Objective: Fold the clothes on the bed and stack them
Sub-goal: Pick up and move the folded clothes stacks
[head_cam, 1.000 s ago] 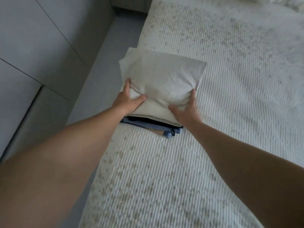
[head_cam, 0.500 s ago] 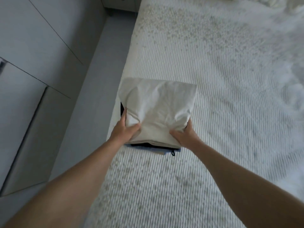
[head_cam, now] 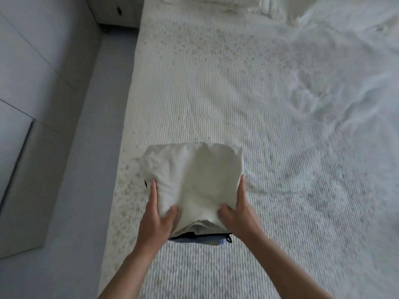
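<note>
Both hands grip a stack of folded clothes at the left edge of the bed.

Head view: the stack (head_cam: 194, 186) lies on the bed (head_cam: 248, 108), close to its left edge and nearer the person than the pillows (head_cam: 216, 2) at the far end. A cream piece tops the stack; a black layer and a blue one peek out at its near edge. The left hand (head_cam: 155, 219) grips the stack's left side, fingers along the edge and thumb pressed on top. The right hand (head_cam: 239, 214) grips the right side the same way, thumb on the cream cloth. Right of the stack the bed's cover lies rumpled. Left of the bed runs a grey floor (head_cam: 86, 169).
</note>
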